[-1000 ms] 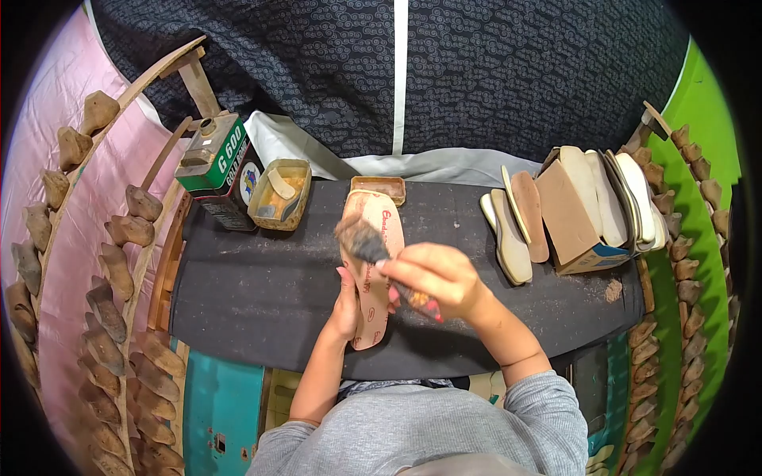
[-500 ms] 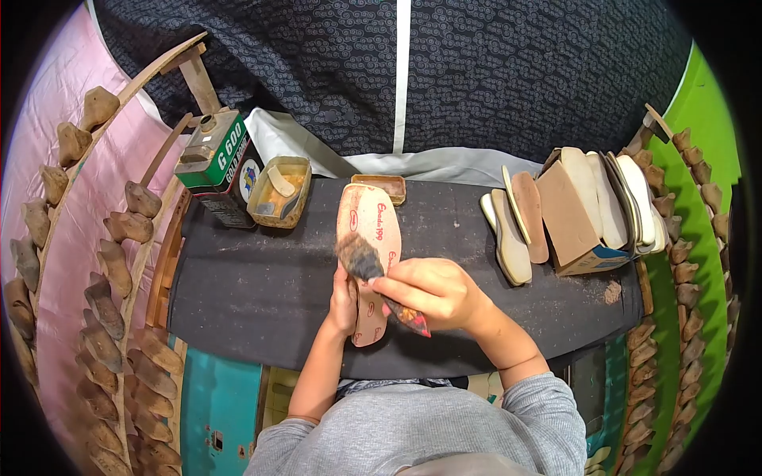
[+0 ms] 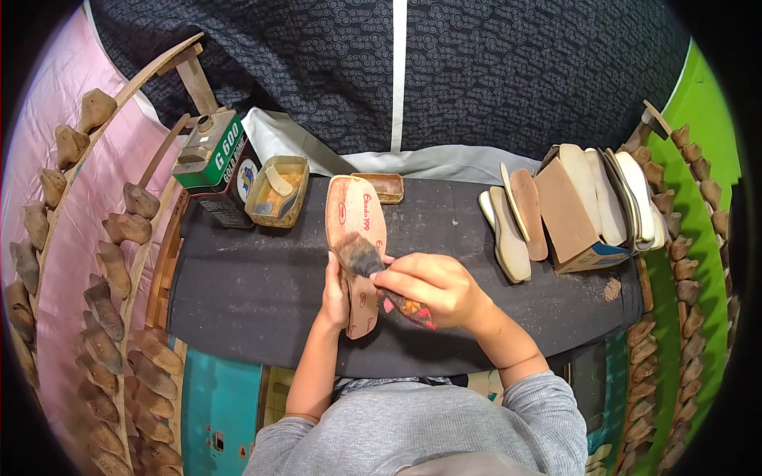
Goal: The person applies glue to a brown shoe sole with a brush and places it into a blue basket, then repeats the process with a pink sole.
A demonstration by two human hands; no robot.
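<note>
The sole-shaped piece (image 3: 343,226) is in the middle of the frame, above the dark-covered table (image 3: 238,309). It is pinkish tan, printed with red lettering and small oval marks, its broader end toward the top and its length nearly upright in view.

The left hand (image 3: 336,295) grips its left edge, thumb along the side; the other fingers are mostly hidden. The right hand (image 3: 432,287) comes in from the lower right, forearm slanted, its fingers pinching the dark, stained handle of a brush (image 3: 361,256) whose bristles lie over the piece's middle.

At upper left, a green-and-black can (image 3: 218,170) is beside an open tub (image 3: 278,216) holding yellowish matter and a pale, flat tool. A shallow tray (image 3: 389,198) is just behind the piece. At right, a cardboard box (image 3: 567,210) holds upright pale soles (image 3: 607,198).
</note>
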